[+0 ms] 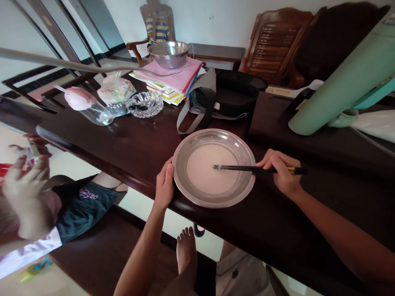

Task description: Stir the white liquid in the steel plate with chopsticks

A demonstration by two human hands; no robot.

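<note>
While a dark, glossy table [123,139] is filling the foreground and a wooden chair [277,41] is standing beyond, a metal basin [216,200] is resting near the front edge, holding milky liquid [212,179]. The left hand [165,183] is gripping its rim; the right hand [282,170] is clasping black chopsticks [237,168] above it. Behind, a bag [207,92] is lying beside a pink folder [166,75] supporting a steel bowl [171,61]; a green cylinder [339,78] is slanting at right.
</note>
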